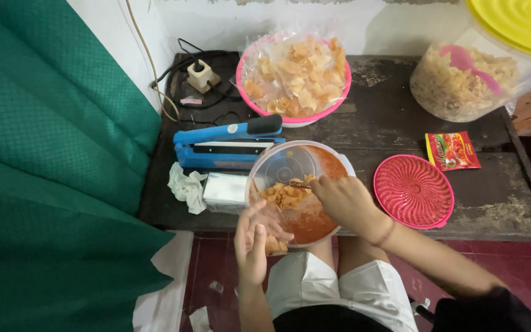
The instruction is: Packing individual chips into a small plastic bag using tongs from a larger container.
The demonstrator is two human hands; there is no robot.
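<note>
The clear tub [296,190] sits at the near edge of the dark wooden table [493,197], part of it hanging over the person's lap, its inside smeared orange-red with seasoning and a heap of chips [287,195] lying in it. The right hand [345,201] is down inside the tub, fingers closed on something small among the chips; what exactly it grips I cannot tell. The left hand [253,243] is just below the rim, fingers curled around a thin clear bag [273,245] with a few chips already in it. The risk looks plain: the tub overhangs the edge, so a hard push from the right hand could tip it into the lap, and the floppy bag mouth could let chips drop to the red floor [216,264]. Oily seasoning on the fingers may also make the bag slip. Outward now: a blue heat sealer [225,144] just behind the tub, a crumpled cloth [185,187] beside it, a pink ribbed lid [413,190] to the right with a red seasoning packet [452,151] above it. Further back, a pink bowl [293,110] holds filled chip bags, and a large clear jar [462,83] of plain chips with a pink scoop lies tilted under a yellow lid [517,24].
</note>
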